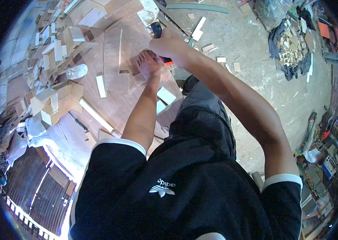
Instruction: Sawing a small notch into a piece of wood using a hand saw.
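Note:
My right hand [171,48] is closed around a black tool [156,29] with orange-red parts, held upright-looking at the far edge of the wooden work surface [117,100]. Just below it, my left hand [147,64] presses down on the wood with its fingers spread. Beside that hand lies a long thin board [113,60]. Pale wooden strips [101,86] and small white pieces [166,95] lie nearby on the surface. The tool's lower part is mostly hidden by my hands.
Wooden offcuts and box-like pieces [59,100] crowd the left, beside a clear plastic bottle [76,72]. Scraps lie on the concrete floor [257,100], with a dark sack of small pieces [291,48]. Cluttered materials line the right, where another person [312,155] seems to be.

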A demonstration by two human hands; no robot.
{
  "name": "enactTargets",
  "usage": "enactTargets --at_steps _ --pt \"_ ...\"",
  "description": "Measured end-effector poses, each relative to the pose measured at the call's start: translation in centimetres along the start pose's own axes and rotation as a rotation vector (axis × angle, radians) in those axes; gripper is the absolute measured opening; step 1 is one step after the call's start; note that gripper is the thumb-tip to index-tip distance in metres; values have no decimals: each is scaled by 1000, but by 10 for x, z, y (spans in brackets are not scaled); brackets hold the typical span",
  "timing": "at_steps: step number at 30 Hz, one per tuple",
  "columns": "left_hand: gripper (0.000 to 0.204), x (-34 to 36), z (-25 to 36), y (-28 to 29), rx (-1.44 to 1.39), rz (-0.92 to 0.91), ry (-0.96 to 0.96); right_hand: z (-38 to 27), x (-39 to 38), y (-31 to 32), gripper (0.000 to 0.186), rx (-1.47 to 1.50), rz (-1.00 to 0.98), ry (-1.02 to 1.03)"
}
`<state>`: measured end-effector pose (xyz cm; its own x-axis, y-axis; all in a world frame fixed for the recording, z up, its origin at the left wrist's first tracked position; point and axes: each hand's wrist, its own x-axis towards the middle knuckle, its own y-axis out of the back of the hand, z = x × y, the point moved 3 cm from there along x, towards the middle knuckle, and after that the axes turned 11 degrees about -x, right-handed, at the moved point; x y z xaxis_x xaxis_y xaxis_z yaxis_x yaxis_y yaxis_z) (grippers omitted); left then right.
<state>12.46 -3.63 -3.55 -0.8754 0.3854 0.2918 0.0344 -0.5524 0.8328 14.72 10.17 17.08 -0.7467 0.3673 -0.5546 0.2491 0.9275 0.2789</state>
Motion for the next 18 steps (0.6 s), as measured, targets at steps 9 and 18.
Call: enactTargets --at_steps 9,18 --pt "39 6 19 12 20 -85 92 16 -2 -2 13 -33 58 12" --pt "34 2 18 21 52 19 -94 32 3 -10 12 88 91 -60"
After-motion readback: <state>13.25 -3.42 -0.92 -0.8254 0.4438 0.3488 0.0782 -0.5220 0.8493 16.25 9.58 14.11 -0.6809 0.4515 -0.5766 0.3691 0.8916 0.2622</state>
